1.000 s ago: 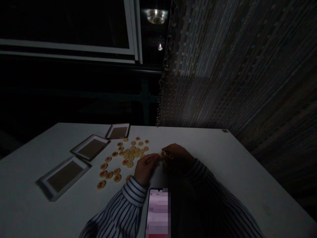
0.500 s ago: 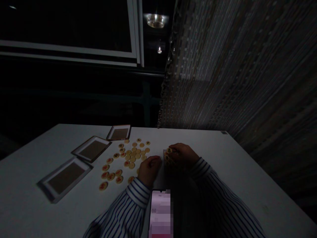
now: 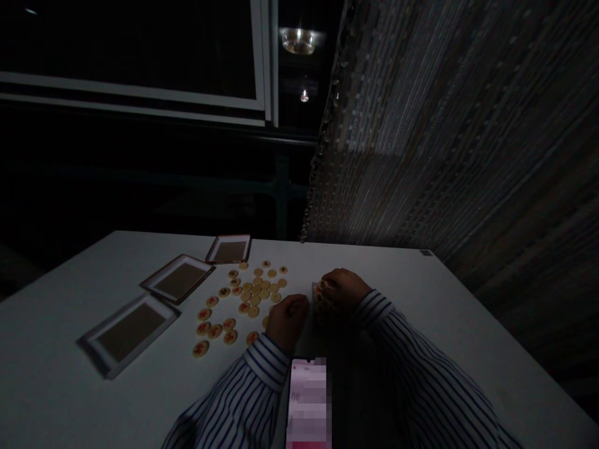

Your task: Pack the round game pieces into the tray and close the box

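- Right hand [image 3: 349, 288], the nearer, touches discs [image 3: 321, 292] at its left; grip partly closed, hold hidden.
- Left hand [image 3: 286, 321] curls (contents, I can't tell) beside loose pieces [image 3: 255, 300].

The room is very dim. A white desk [image 3: 458, 337] spans the lower frame. Above it at upper left is a dark window in a white frame [image 3: 140, 89]; a bright round lamp [image 3: 298, 42] and a smaller light [image 3: 304, 96] glow at top centre. A beaded string curtain [image 3: 397, 125] fills the upper right, its strands slanting.
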The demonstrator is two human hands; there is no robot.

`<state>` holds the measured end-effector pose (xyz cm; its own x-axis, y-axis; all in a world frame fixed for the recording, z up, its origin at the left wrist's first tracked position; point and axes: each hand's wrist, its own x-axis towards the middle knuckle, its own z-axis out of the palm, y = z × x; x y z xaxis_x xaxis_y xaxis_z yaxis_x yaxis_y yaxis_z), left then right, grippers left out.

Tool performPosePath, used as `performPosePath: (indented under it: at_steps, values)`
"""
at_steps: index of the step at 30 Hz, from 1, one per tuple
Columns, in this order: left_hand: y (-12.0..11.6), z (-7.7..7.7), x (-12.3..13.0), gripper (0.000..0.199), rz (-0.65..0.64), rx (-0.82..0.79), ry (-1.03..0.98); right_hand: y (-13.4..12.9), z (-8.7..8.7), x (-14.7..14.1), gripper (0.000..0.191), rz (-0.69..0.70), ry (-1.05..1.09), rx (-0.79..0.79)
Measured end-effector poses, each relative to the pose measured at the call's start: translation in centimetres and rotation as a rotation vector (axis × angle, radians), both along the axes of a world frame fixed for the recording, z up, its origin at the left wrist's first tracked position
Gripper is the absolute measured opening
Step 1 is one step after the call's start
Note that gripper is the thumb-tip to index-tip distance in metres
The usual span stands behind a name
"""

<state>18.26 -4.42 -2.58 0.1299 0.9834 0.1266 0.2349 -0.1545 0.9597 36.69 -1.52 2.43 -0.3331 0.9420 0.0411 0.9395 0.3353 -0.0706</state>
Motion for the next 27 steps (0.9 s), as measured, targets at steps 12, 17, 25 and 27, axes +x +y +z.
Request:
performPosePath:
  at_steps: [12,17,25,27]
  values:
    - [-0.13,0.57,-0.12,0.023,-0.011,0.004,0.029,0.85,-0.54,-0.46,0.028,-0.020,-0.113,-0.073]
    - [-0.15,0.71,-0.21,0.020,-0.013,-0.007,0.039,1.07,-0.67,-0.65,0.028,-0.036,-0.139,-0.095]
    - [-0.02,-0.06,-0.14,0.019,-0.046,0.001,0.020,0.78,-0.24,-0.87,0.030,-0.031,-0.155,-0.122]
    - [-0.05,0.01,-0.11,0.019,-0.054,-0.001,0.026,0.81,-0.26,-0.82,0.029,-0.030,-0.159,-0.128]
